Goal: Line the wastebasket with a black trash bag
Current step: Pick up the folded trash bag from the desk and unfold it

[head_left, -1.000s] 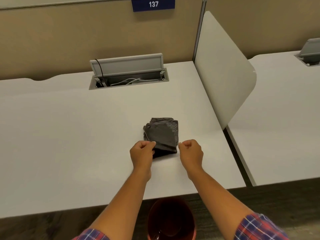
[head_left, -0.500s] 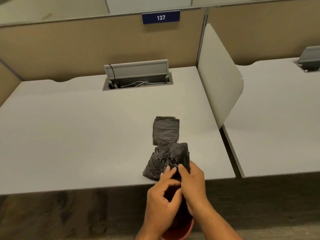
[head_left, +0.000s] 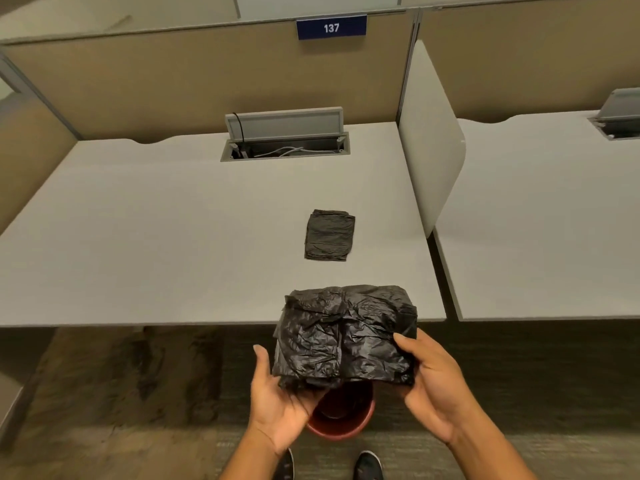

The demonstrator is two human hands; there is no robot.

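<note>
Both hands held a half-opened black bag above the wastebasket.

Nearest, 2 dark shoes [head_left: 327,464] stood on the carpet, and just ahead of them sat the red wastebasket [head_left: 341,415], upright on the floor and unlined, its rim partly hidden by the bag. The left hand [head_left: 277,398] cupped the crumpled bag [head_left: 344,336] from below at its left edge, thumb up along the side; the right hand [head_left: 427,382] gripped its right edge, thumb pressed on top. The bag hung in the air in front of the tabletop [head_left: 156,244] edge, well above the basket. Farther back, a folded stack of black bags [head_left: 329,234] lay flat on the tabletop. Beyond it was an open cable tray [head_left: 285,147], and on the partition a blue sign [head_left: 331,27] reading 137.
</note>
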